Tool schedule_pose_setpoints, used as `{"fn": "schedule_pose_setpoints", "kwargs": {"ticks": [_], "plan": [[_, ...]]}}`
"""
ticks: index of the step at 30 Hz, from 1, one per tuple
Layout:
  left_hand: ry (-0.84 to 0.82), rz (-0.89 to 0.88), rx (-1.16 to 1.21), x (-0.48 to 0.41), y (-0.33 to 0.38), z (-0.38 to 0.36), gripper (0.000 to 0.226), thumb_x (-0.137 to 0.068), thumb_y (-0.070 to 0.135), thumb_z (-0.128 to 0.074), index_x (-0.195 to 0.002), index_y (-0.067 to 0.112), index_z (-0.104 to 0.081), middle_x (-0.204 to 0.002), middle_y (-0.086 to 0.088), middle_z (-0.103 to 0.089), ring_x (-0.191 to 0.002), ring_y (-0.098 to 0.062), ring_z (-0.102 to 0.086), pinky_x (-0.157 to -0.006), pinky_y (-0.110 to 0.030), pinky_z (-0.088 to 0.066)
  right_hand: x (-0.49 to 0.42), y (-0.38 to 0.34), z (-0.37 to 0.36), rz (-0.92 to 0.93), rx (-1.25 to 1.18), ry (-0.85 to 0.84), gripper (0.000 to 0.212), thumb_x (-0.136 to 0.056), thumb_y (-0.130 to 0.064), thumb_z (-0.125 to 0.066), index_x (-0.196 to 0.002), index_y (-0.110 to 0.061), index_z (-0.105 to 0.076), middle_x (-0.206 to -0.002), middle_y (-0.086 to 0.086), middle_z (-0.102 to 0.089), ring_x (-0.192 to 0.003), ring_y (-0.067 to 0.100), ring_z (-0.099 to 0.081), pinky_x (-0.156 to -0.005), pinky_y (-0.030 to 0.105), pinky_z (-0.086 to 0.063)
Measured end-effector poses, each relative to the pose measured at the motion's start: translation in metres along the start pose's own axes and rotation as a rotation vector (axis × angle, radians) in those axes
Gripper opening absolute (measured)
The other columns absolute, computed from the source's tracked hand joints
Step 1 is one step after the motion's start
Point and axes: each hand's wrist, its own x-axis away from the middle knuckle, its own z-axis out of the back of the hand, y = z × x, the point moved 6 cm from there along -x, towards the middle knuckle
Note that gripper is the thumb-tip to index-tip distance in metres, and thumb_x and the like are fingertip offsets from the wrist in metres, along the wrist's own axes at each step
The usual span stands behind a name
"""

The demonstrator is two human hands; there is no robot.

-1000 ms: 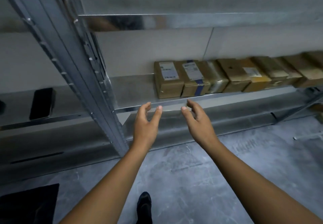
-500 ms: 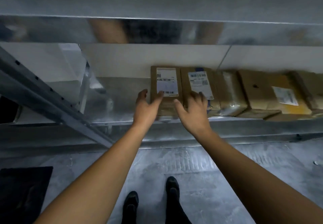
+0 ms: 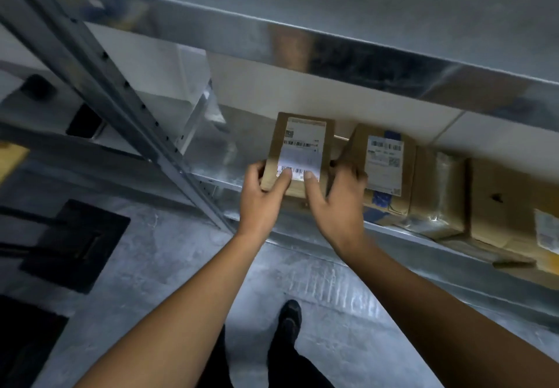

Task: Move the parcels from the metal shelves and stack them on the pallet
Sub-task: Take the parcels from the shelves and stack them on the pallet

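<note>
Two hands, left hand (image 3: 262,197) and right hand (image 3: 338,203), clamped on opposite sides of one labelled parcel (image 3: 299,151), thumbs across its label, at the shelf (image 3: 217,157) front edge. At least three more parcels (image 3: 384,167) rowed rightward. Bare shelf leftward up to the upright post (image 3: 99,76).

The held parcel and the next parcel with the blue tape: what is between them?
In the head view, only the right hand's fingers fill the gap between the held parcel and the taped parcel; behind them the shelf is bare.
</note>
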Motion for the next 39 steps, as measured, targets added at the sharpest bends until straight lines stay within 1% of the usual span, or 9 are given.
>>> {"fn": "schedule_pose_setpoints", "kwargs": {"ticks": [5,10,12,17,21,25,30,36,39], "plan": [[0.152,-0.032,0.095,0.036,-0.012,0.053,0.028,-0.091,0.04,-0.076,-0.115,0.037,-0.061,-0.118,0.012,-0.071,-0.112,-0.008,-0.066,-0.094,-0.031,-0.054,0.031,-0.033,-0.016,0.044,-0.08,0.002,0.042,-0.093,-0.053,-0.06,-0.102,-0.014,-0.047,-0.101,-0.002,-0.044,-0.103,0.02,-0.042,-0.086,0.04,-0.043],[0.289,-0.06,0.107,0.074,-0.03,0.129,0.035,-0.089,0.043,-0.076,-0.119,0.036,-0.06,-0.125,0.007,-0.067,-0.112,-0.006,-0.066,-0.092,-0.033,-0.059,0.077,-0.075,-0.064,0.116,-0.194,-0.203,0.061,-0.092,-0.044,-0.069,-0.138,-0.013,-0.044,-0.132,0.002,-0.044,-0.121,0.012,-0.047,-0.101,0.026,-0.042],[0.333,-0.058,0.115,0.088,-0.04,0.169,0.038,-0.09,0.046,-0.075,-0.123,0.039,-0.059,-0.129,0.005,-0.065,-0.113,-0.005,-0.065,-0.092,-0.033,-0.06,0.104,-0.099,-0.087,0.156,-0.224,-0.283,0.061,-0.096,-0.036,-0.07,-0.147,-0.018,-0.041,-0.136,-0.002,-0.041,-0.122,0.003,-0.044,-0.098,0.013,-0.038],[0.446,-0.097,0.163,0.131,-0.052,0.282,0.04,-0.096,0.043,-0.072,-0.133,0.039,-0.057,-0.135,0.008,-0.059,-0.114,0.006,-0.061,-0.086,-0.015,-0.056,0.174,-0.183,-0.147,0.233,-0.327,-0.386,0.069,-0.091,-0.047,-0.063,-0.153,-0.028,-0.039,-0.142,-0.006,-0.043,-0.12,-0.018,-0.044,-0.093,-0.001,-0.036],[0.598,-0.13,0.196,0.167,-0.058,0.391,0.042,-0.096,0.043,-0.07,-0.136,0.035,-0.056,-0.133,0.011,-0.058,-0.117,0.002,-0.058,-0.091,-0.02,-0.053,0.234,-0.264,-0.206,0.349,-0.354,-0.492,0.07,-0.092,-0.046,-0.064,-0.156,-0.033,-0.038,-0.144,-0.007,-0.047,-0.128,-0.006,-0.046,-0.101,0.012,-0.039],[0.762,-0.165,0.197,0.208,-0.06,0.502,0.045,-0.096,0.044,-0.07,-0.137,0.032,-0.056,-0.135,0.009,-0.056,-0.118,0.001,-0.058,-0.088,-0.013,-0.049,0.295,-0.35,-0.265,0.476,-0.379,-0.592,0.068,-0.099,-0.039,-0.067,-0.158,-0.03,-0.036,-0.146,-0.007,-0.046,-0.119,-0.028,-0.039,-0.092,-0.001,-0.034],[0.958,-0.197,0.218,0.258,-0.06,0.63,0.055,-0.084,0.061,-0.067,-0.134,0.039,-0.056,-0.135,0.008,-0.062,-0.122,-0.007,-0.061,-0.104,-0.042,-0.053,0.375,-0.452,-0.327,0.597,-0.481,-0.729,0.062,-0.1,-0.035,-0.067,-0.154,-0.04,-0.038,-0.138,-0.024,-0.045,-0.135,-0.005,-0.043,-0.102,0.012,-0.04],[1.131,-0.207,0.264,0.292,-0.056,0.756,0.052,-0.082,0.061,-0.067,-0.129,0.043,-0.058,-0.135,0.01,-0.061,-0.123,-0.004,-0.059,-0.105,-0.036,-0.052,0.438,-0.558,-0.41,0.714,-0.5,-0.859,0.065,-0.098,-0.041,-0.066,-0.156,-0.034,-0.038,-0.145,-0.011,-0.049,-0.128,-0.013,-0.043,-0.097,0.005,-0.038],[1.216,-0.202,0.269,0.299,-0.061,0.817,0.053,-0.082,0.06,-0.069,-0.131,0.041,-0.059,-0.135,0.011,-0.062,-0.123,-0.005,-0.06,-0.105,-0.037,-0.052,0.464,-0.608,-0.457,0.752,-0.51,-0.958,0.066,-0.098,-0.043,-0.064,-0.157,-0.034,-0.036,-0.149,-0.012,-0.047,-0.129,-0.01,-0.044,-0.104,0.018,-0.042]]}}
